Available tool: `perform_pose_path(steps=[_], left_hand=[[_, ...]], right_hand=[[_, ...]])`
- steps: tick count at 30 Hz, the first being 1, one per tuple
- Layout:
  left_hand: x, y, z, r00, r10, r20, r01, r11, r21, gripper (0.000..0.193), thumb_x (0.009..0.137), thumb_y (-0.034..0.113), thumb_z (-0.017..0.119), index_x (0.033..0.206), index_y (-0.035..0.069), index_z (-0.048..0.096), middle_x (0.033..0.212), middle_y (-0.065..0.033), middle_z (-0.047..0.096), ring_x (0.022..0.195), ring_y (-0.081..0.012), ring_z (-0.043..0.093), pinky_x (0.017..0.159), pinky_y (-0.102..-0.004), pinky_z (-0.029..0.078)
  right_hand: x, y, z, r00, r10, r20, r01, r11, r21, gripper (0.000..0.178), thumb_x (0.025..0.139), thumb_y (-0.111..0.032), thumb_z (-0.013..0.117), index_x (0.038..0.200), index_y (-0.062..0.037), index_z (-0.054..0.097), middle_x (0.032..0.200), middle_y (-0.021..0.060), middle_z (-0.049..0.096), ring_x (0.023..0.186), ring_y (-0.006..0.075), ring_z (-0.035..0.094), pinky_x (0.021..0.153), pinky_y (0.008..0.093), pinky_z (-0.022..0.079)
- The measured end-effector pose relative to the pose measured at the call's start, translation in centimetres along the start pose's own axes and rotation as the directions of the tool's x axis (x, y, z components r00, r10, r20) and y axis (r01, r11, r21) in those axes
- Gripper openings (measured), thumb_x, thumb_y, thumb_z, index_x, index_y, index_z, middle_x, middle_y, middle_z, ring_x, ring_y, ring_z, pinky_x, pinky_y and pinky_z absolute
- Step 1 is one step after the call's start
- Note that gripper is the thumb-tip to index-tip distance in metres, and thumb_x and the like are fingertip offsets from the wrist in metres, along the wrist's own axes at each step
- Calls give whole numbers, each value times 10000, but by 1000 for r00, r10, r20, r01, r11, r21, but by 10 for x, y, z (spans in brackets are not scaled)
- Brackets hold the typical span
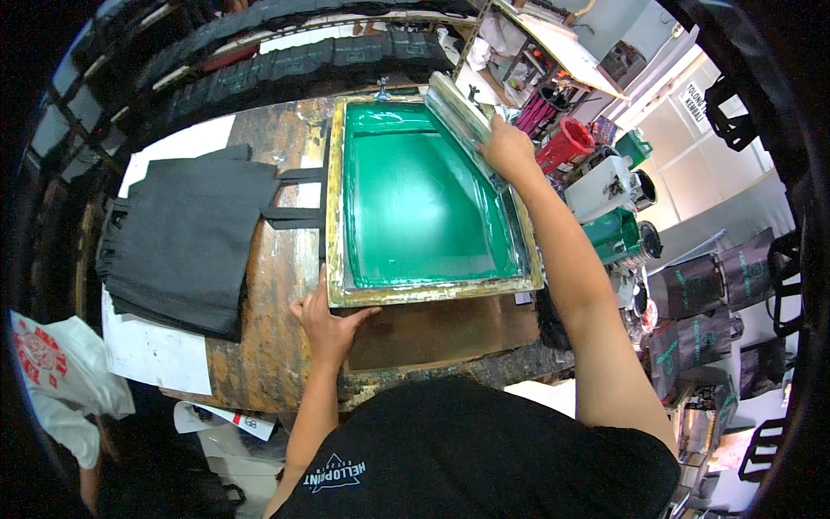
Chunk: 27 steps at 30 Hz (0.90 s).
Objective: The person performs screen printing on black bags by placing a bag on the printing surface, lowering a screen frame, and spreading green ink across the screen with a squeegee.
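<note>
Right hand (pixel 508 149) grips squeegee (pixel 465 121) at far right corner of green-inked screen frame (pixel 432 292), blade axis diagonal; left hand (pixel 324 316) lies flat, pressing the frame's near-left edge.

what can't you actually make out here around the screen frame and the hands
- Head view: what lies under the green screen frame; the mesh covers it.
- Right hand grip on the squeegee: fingers hidden behind it.
- Stack of dark bags: count unreadable, layers overlap.
- Table near edge: hidden by the person's black shirt.
</note>
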<state>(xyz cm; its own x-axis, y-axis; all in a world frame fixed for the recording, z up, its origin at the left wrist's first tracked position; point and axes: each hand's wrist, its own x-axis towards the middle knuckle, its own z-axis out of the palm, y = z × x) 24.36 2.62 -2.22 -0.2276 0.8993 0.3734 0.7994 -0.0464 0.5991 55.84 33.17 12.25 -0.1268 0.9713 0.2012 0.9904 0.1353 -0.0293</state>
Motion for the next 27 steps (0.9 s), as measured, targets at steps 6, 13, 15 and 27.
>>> perform_pose_path(steps=[6, 13, 15, 27], left_hand=[[0, 3, -1, 998, 12, -58, -15, 999, -42, 1245, 585, 698, 908, 1536, -1, 511, 928, -91, 706, 875, -257, 586, 946, -433, 318], [1, 3, -2, 999, 10, -30, -12, 999, -42, 1243, 611, 726, 877, 1549, 4, 497, 931, -59, 712, 855, -239, 573, 945, -435, 306], [2, 1, -1, 999, 10, -38, -13, 998, -58, 1248, 608, 731, 875, 1551, 6, 497, 922, -56, 707, 849, -233, 566, 939, -433, 306], [1, 1, 1, 997, 23, -77, -32, 993, -111, 1224, 610, 708, 888, 1543, 9, 512, 805, -57, 636, 793, -236, 543, 891, -427, 315]], right_hand=[[-69, -1, -16, 990, 138, 15, -137, 989, -62, 315, 955, -146, 593, 1186, 52, 513, 985, 323, 736, 958, 477, 742, 850, 558, 587], [-115, 5, -1, 973, 225, -46, -229, 966, -123, 299, 965, -98, 562, 1210, 49, 473, 936, 298, 747, 901, 472, 751, 810, 553, 598], [-121, 4, 3, 968, 247, -46, -251, 959, -129, 307, 967, -89, 555, 1225, 52, 467, 934, 296, 747, 901, 465, 754, 805, 551, 599], [-132, -12, 12, 987, 149, 67, -132, 968, -213, 323, 991, -107, 516, 1270, 57, 513, 942, 277, 751, 875, 436, 761, 758, 520, 613]])
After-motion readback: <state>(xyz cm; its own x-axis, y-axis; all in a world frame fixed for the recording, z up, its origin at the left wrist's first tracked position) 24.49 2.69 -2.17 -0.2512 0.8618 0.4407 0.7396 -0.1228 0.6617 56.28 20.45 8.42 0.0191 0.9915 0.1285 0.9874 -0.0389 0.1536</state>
